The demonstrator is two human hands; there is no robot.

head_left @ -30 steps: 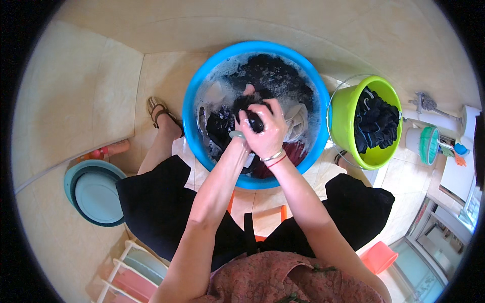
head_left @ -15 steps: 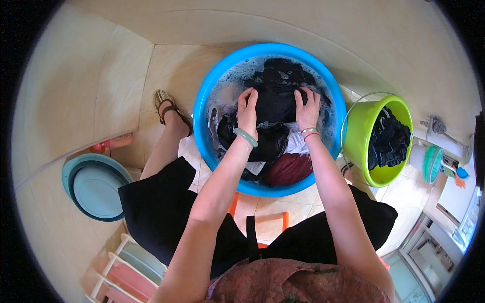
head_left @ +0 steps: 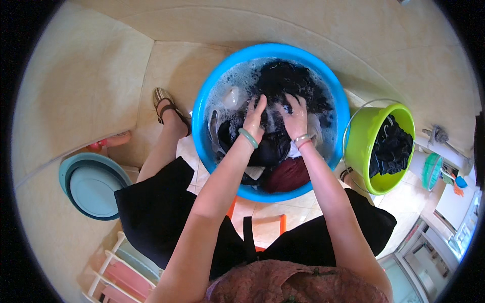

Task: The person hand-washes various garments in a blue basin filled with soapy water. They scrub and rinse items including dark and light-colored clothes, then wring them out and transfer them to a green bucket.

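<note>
A blue basin (head_left: 200,96) holds soapy water and soaked laundry in front of me. Over its middle, my left hand (head_left: 254,118), with a green bangle at the wrist, has its fingers stretched toward the wet black cloth; their tips are partly under the suds. Close to its right, my right hand (head_left: 294,120) has spread fingers at the surface of the same black cloth (head_left: 285,78). Neither hand visibly grips the fabric. Nearer me in the basin lie a dark red garment (head_left: 287,177) and a shiny black piece (head_left: 271,147). A white lump (head_left: 233,98) floats at the left.
On the right, a lime-green bucket (head_left: 359,136) with a wire handle contains dark clothes (head_left: 391,146). A grey-blue tub (head_left: 101,189) sits left, beyond my knee, near a white rack (head_left: 108,260). Tiled walls (head_left: 303,22) close in behind the basin. An orange stool (head_left: 283,224) is below me.
Both hands have come closer together and lowered into the water. The black cloth stretched between them has dropped into the suds and lies loose.
</note>
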